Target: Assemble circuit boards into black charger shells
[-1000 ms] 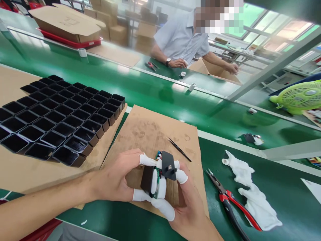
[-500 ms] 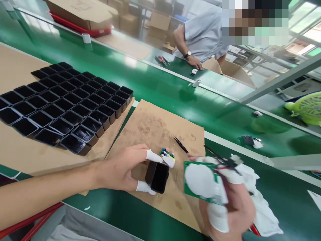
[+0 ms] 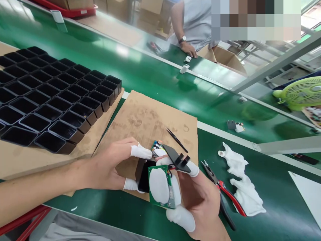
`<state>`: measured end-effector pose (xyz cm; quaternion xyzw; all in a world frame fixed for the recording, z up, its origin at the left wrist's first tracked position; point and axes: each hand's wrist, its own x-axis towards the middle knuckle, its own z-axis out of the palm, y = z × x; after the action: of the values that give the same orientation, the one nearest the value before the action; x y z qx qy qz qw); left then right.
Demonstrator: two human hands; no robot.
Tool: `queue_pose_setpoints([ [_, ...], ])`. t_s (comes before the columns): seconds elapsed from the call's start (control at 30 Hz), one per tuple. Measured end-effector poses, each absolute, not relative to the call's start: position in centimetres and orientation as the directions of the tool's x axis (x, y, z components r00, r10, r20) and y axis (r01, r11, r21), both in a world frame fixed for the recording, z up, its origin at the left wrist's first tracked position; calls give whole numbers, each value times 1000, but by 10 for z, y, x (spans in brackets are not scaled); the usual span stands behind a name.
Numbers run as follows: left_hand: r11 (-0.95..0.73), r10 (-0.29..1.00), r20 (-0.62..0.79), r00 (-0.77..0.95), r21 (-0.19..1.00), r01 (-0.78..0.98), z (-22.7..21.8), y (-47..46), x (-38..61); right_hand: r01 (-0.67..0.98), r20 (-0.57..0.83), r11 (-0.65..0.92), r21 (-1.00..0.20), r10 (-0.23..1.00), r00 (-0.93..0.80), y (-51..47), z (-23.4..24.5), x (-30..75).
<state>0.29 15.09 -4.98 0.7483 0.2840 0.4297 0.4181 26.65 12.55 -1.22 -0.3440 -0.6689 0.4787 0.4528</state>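
Note:
My left hand (image 3: 116, 167), with white finger cots on thumb and forefinger, grips a black rectangular plastic case (image 3: 143, 177) by its sides, its open end turned to the right. In my right hand (image 3: 198, 197), also in finger cots, is a green circuit board (image 3: 158, 185) with a white pad on its face. A black plug plate (image 3: 177, 159) with two prongs, wired to the board, rests against the same fingers. The board stands right at the case's mouth and covers part of it. Behind lies another small circuit board (image 3: 157, 146) with components.
Black tweezers (image 3: 176, 139) lie on the cardboard sheet (image 3: 145, 110). Red-and-black pliers (image 3: 223, 192) and crumpled white cloth (image 3: 247, 190) sit to the right. Rows of black cases (image 3: 57, 97) fill the left. Across the green conveyor (image 3: 150, 73), a co-worker's hand (image 3: 188, 49) rests on the bench.
My right hand has brought the circuit board and plug plate leftward to the mouth of the case. The pliers have come into full view. My left hand still grips the case.

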Motion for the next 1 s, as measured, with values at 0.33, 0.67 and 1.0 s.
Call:
queue_pose_setpoints([
  [0.33, -551, 750, 442, 492, 829, 95, -49, 153, 3, 128, 336, 428, -895, 834, -438, 129, -8, 265],
  [0.67, -602, 722, 476, 503, 790, 116, -47, 156, 1, 128, 348, 442, -888, 827, -442, 131, -6, 262],
  [1.0, -601, 735, 483, 476, 789, 127, -50, 154, 2, 159, 369, 469, -868, 826, -426, 130, -8, 263],
])
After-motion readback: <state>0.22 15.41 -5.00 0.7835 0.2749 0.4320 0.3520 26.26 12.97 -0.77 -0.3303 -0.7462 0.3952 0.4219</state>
